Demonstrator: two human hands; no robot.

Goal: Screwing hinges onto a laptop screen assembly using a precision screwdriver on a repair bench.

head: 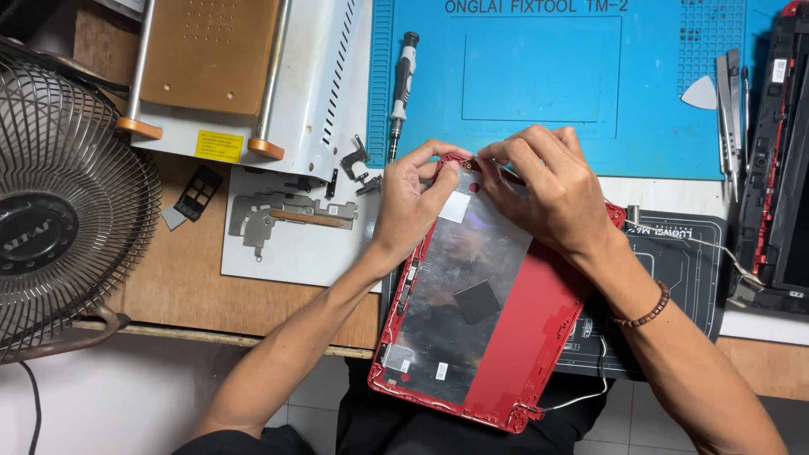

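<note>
A red laptop lid shell (539,324) lies tilted across the desk's front edge, its inner side up, lined with silver foil and a small dark square pad. My left hand (413,202) pinches the shell's top left corner, thumb on the foil. My right hand (548,190) rests on the top edge beside it, fingertips pressed at the same corner. A thin white cable (581,396) trails from the shell's lower right side.
A blue work mat (539,84) lies behind, with a screwdriver (402,84) at its left edge and tweezers (729,109) at the right. A metal heatsink plate (282,215) and small brackets lie left. A fan (59,211) stands far left. A black laptop base (779,160) sits right.
</note>
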